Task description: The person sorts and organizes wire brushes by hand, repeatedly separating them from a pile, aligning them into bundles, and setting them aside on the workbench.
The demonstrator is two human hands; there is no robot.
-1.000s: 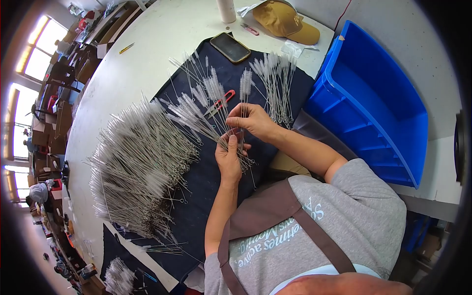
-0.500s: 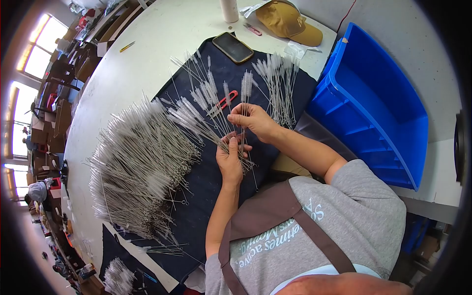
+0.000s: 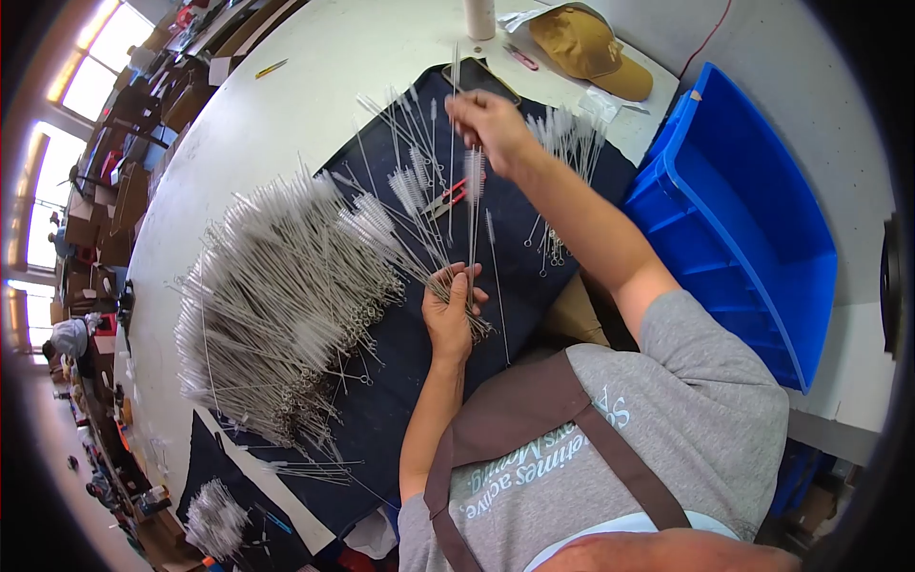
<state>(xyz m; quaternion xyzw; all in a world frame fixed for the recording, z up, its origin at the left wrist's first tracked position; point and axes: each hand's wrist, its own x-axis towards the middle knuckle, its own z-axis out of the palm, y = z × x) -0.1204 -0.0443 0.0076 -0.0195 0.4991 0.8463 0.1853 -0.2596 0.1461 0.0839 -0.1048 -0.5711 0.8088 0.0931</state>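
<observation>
My left hand (image 3: 452,310) is closed around the wire stems of a fanned bundle of thin white-bristled straw brushes (image 3: 372,221), their looped ends sticking out below the fist. Farther forward, my right hand (image 3: 484,122) pinches one thin brush (image 3: 452,181), held upright above the dark cloth and somewhat blurred. Under and beside it, more loose brushes (image 3: 405,110) lie fanned toward the phone. A pair of red-handled thread snips (image 3: 448,198) rests between the hands, partly covered by stems. One single brush (image 3: 498,286) lies right of my left hand.
A large heap of brushes (image 3: 276,305) covers the left of the dark cloth (image 3: 381,400). Another group of brushes (image 3: 572,143) lies at the right, partly behind my forearm. A phone (image 3: 496,78), a tan cap (image 3: 586,48) and a blue bin (image 3: 753,210) stand around the work area.
My right hand has moved forward, away from my left hand, carrying a thin brush. My left hand keeps its bundle in nearly the same place. The view has shifted slightly.
</observation>
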